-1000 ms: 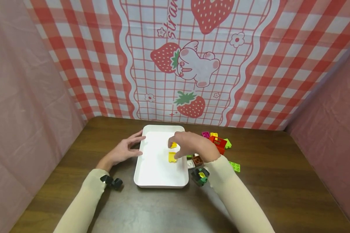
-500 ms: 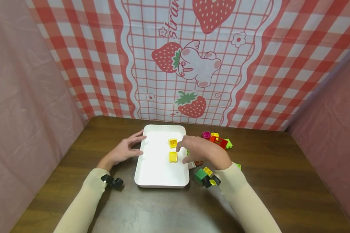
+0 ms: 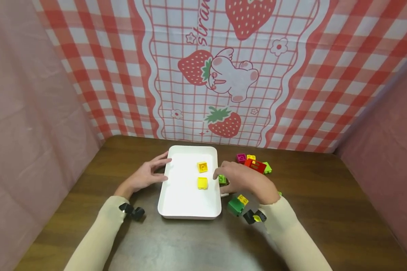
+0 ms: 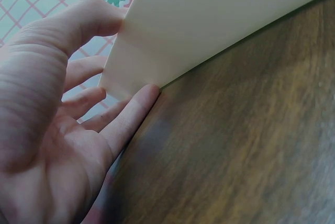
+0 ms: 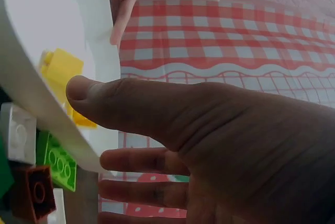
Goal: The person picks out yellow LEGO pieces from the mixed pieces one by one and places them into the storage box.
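Observation:
A white rectangular tray (image 3: 181, 205) lies on the wooden table. Inside it, two yellow toy bricks sit apart: a far brick (image 3: 202, 167) and a near brick (image 3: 202, 183). My left hand (image 3: 147, 174) touches the tray's left rim with spread, extended fingers; in the left wrist view the little finger lies against the outer wall (image 4: 209, 20). Over the right rim hovers my right hand (image 3: 245, 180), fingers spread and holding nothing. Beneath and beside it are a lime green brick (image 5: 56, 161), a brown brick (image 5: 34, 192) and a white brick (image 5: 20, 132).
Behind the right hand, a red piece (image 3: 255, 165), a magenta brick (image 3: 241, 158), a yellow brick (image 3: 251, 157) and a lime piece (image 3: 267, 168) lie together. A green brick (image 3: 236, 206) stands nearer, beside another yellow brick (image 3: 243, 199). A checked cloth (image 3: 122, 75) hangs behind the table.
My right hand has drawn back rightward from above the yellow bricks to the tray's right rim, uncovering both bricks. The left hand stays at the left rim.

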### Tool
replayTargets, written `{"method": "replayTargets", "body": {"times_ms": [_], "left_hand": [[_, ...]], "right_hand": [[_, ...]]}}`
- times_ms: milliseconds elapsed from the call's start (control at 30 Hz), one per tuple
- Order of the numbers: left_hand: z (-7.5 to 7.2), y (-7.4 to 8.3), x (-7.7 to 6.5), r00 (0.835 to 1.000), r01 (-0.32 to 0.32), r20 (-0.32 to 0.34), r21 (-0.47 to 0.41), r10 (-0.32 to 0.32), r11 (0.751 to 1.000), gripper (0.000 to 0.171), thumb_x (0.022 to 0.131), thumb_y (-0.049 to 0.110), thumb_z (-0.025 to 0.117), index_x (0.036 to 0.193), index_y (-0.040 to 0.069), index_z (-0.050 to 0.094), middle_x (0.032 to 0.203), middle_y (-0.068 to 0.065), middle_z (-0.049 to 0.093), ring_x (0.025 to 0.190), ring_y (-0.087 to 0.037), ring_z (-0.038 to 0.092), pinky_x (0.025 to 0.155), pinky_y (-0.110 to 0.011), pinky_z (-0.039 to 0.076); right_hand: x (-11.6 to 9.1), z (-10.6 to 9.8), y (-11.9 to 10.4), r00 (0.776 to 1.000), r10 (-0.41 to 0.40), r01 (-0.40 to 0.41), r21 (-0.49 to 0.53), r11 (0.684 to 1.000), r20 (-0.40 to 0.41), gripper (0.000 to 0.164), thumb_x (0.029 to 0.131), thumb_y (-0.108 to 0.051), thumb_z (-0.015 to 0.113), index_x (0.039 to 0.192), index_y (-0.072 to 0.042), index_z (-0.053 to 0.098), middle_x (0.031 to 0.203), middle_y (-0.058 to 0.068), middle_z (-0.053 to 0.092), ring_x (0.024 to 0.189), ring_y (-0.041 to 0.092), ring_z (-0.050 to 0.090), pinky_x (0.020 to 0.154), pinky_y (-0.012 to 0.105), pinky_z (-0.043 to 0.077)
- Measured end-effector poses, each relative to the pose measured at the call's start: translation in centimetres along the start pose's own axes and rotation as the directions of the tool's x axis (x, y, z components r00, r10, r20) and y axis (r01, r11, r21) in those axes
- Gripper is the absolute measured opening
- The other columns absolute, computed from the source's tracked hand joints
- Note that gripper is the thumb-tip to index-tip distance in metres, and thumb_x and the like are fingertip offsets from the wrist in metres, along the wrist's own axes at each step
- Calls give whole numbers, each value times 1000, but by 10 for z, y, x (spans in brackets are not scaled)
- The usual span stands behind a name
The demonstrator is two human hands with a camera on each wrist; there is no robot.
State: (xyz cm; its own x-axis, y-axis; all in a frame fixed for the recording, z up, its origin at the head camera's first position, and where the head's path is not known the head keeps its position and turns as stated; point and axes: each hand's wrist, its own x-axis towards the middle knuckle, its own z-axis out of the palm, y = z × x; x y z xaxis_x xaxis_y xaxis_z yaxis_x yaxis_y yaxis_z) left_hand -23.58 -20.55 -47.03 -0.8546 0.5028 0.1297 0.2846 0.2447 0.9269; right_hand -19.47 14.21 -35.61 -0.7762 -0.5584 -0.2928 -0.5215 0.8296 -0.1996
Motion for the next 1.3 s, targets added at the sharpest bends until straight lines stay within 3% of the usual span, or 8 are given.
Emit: {"method": "replayTargets", "body": {"times_ms": [267,433,533,767,833,1033,1100,1300], "left_hand": [[0,1,1,1000,12,-5,21,-11,1000,69,86,4,76,148,2,47,169,-9,18,146,-33,33,101,-44,53],[0,1,0,1000,6,-5,-13,-6,1000,69,86,3,76,148,0,46,169,-10,17,146,-34,33,94,-20,54],[0,1,0,1000,1,-5,-27,-1,1000,69,86,2,76,148,-2,46,169,-12,17,145,-35,33,91,-14,53],[0,0,0,1000,14,-14,14,-13,1000,69,86,2,76,148,0,47,169,-14,18,144,-34,35,101,-41,53],[0,0,0,1000,16,-11,14,-16,1000,69,86,3,76,148,0,47,169,-14,18,144,-34,35,102,-44,52],[0,-1,-1,1000,16,-6,-6,-16,1000,69,85,1,76,148,-1,46,169,-14,18,144,-35,36,94,-18,53],[-1,-1,0,1000,15,-7,-9,-15,1000,69,85,2,76,148,-1,46,169,-14,18,144,-35,36,93,-17,52],[-1,0,0,1000,12,-10,3,-12,1000,69,85,4,77,148,0,46,169,-13,18,145,-34,35,103,-48,51]], "right_hand": [[-12,7,18,998,-3,5,44,999,-56,46,79,-27,85,122,-20,71,121,11,62,102,22,55,86,38,61],[-20,8,31,998,24,-21,48,999,-57,48,78,-26,85,123,-18,69,119,11,62,103,22,55,87,40,61],[-25,8,37,998,36,-33,52,998,-53,51,78,-26,86,124,-16,68,117,12,63,102,22,55,87,41,61],[-35,10,51,998,51,-47,78,996,-47,48,79,-23,85,123,-13,68,114,12,63,100,23,54,86,42,60],[-37,11,54,997,55,-51,81,995,-52,48,78,-23,85,122,-13,68,114,12,64,101,24,55,87,43,60],[-43,14,66,996,58,-51,98,994,-65,49,78,-24,85,122,-12,68,116,12,65,105,27,57,88,45,61],[-46,14,70,996,62,-55,106,993,-67,47,78,-24,85,121,-12,68,117,13,64,106,28,57,89,46,61],[-53,10,80,994,88,-81,108,991,-64,42,79,-25,84,117,-15,70,116,11,65,105,29,57,89,48,60]]}}
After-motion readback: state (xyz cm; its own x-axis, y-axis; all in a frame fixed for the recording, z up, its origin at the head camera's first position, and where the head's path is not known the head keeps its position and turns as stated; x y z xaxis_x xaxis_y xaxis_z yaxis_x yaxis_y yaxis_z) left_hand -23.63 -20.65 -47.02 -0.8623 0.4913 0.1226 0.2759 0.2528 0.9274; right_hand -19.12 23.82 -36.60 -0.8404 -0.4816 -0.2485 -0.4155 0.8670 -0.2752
